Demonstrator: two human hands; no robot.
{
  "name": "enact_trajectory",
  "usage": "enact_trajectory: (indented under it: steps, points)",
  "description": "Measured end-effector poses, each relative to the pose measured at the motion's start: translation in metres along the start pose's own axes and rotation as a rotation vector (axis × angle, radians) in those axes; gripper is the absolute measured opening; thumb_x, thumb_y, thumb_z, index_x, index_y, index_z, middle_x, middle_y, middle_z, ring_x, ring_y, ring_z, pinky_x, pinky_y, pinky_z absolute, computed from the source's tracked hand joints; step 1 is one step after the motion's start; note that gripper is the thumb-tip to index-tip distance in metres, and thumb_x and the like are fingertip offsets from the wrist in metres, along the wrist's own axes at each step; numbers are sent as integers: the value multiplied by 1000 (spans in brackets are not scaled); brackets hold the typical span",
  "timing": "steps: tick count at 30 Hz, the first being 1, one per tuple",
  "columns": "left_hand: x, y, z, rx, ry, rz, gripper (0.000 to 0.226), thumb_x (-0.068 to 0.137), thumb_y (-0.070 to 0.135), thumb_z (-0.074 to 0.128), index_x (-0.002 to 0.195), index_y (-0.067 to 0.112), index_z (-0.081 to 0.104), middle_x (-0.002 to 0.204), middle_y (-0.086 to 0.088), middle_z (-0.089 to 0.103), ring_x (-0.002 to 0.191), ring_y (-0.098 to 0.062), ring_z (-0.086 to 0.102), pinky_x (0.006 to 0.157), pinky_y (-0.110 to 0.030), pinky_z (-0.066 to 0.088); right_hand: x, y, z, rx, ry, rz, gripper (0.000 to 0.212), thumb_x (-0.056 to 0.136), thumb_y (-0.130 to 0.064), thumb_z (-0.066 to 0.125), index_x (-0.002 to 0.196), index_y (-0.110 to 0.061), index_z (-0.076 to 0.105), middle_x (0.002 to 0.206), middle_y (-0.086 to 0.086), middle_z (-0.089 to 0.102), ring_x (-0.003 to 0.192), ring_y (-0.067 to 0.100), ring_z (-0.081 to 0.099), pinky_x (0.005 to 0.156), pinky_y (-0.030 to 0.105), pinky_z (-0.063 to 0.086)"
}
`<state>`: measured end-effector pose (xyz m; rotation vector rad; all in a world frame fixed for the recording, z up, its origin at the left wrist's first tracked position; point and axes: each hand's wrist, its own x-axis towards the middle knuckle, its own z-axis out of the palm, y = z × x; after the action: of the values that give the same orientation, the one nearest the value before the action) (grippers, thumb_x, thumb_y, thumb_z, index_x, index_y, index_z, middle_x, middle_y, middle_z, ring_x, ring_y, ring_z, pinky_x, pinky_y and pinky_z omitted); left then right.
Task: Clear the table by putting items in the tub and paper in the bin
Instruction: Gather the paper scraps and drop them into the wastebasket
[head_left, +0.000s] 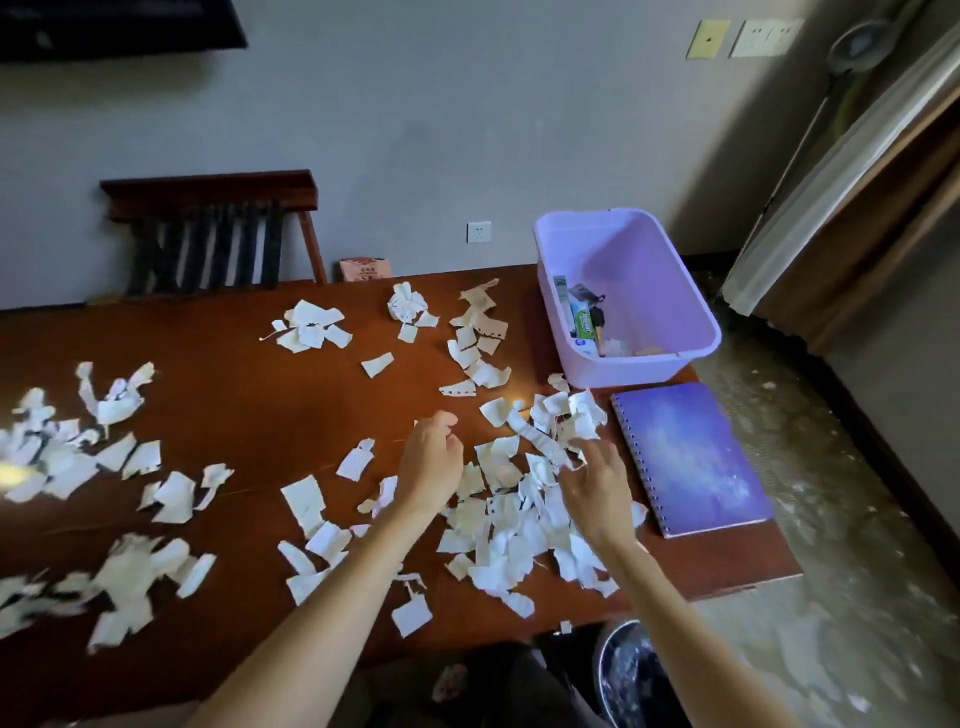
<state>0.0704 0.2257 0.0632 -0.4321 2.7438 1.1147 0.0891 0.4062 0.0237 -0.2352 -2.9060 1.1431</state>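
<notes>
Torn paper scraps (514, 540) litter the brown bench (249, 395), thickest in a heap near the right end, where the right hand (592, 480) hovers with its fingers spread apart. The left hand (431, 462) is just beside it with fingers curled under, and whether it holds a scrap cannot be told. A purple spiral notebook (691, 457) lies flat, its long axis running near to far and its binding to the left, just nearer than the lilac tub (649, 270); the bin (602, 660) sits below the near edge.

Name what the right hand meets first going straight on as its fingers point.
Likely the torn paper scraps just ahead of the right hand, though its height above them is unclear.
</notes>
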Motion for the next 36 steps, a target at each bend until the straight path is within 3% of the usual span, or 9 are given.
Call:
enact_trajectory:
  steps: [6, 11, 13, 17, 19, 22, 26, 32, 36]
  points:
    - [-73, -61, 47, 413, -225, 168, 60, 101, 38, 30, 152, 23, 4, 160, -9, 0, 149, -25, 6, 119, -37, 17, -77, 51, 16, -191, -125, 231, 68, 93, -41, 48, 150, -20, 17, 158, 17, 2, 148, 29, 4, 118, 40, 12]
    - [-96, -87, 82, 615, -372, 293, 81, 87, 68, 17, 141, 27, -28, 142, -5, -41, 132, -27, -36, 114, -46, -13, -88, 69, 26, -374, -254, 263, 87, 90, -57, 43, 151, -20, -6, 158, 16, -14, 147, 32, -7, 119, 39, 6]
    - [-96, -91, 94, 644, -328, 330, 88, 76, 70, 10, 142, 23, -25, 147, -7, -33, 136, -32, -28, 110, -50, -10, -83, 72, 30, -403, -274, 261, 92, 88, -61, 43, 150, -21, -11, 158, 16, -15, 147, 32, -8, 120, 39, 4]
    - [-87, -98, 115, 651, -148, 382, 90, 72, 65, 33, 149, 21, 21, 146, -13, 39, 132, -37, 33, 90, -53, 47, -63, 75, 39, -396, -258, 130, 87, 92, -54, 42, 150, -18, -11, 158, 17, -15, 148, 29, -11, 120, 37, 0]
    - [-76, -104, 125, 632, -75, 447, 92, 75, 63, 47, 151, 22, 14, 145, -14, 37, 131, -36, 32, 90, -52, 49, -52, 75, 46, -354, -224, 22, 80, 94, -45, 45, 151, -16, -3, 158, 18, -8, 148, 28, -7, 121, 36, 1]
    - [-54, -103, 133, 621, 53, 472, 89, 65, 52, 75, 138, 18, 38, 140, -21, 49, 128, -40, 47, 88, -52, 50, -32, 77, 57, -312, -141, -139, 68, 93, -33, 53, 149, -16, 19, 154, 25, 13, 144, 37, 18, 117, 42, 19]
    - [-27, -102, 135, 619, 287, 538, 62, 61, 38, 85, 114, 15, 62, 112, -16, 66, 97, -32, 64, 73, -39, 57, -10, 79, 72, -377, 146, -355, 42, 82, -31, 55, 118, -17, 40, 113, 23, 59, 92, 40, 63, 75, 43, 54]
    - [-10, -95, 138, 602, 484, 597, 32, 49, 18, 91, 71, 9, 68, 70, -7, 64, 57, -20, 60, 47, -23, 50, 6, 79, 85, -363, 280, -542, 15, 75, -8, 67, 78, 1, 56, 76, 19, 57, 64, 37, 58, 43, 31, 44]
    - [-14, -89, 139, 607, 524, 536, 32, 68, 17, 84, 93, 7, 66, 86, -7, 66, 75, -20, 66, 54, -23, 53, 9, 75, 86, -295, 306, -476, 21, 94, -15, 49, 97, 4, 56, 97, 21, 55, 87, 38, 56, 60, 34, 36]
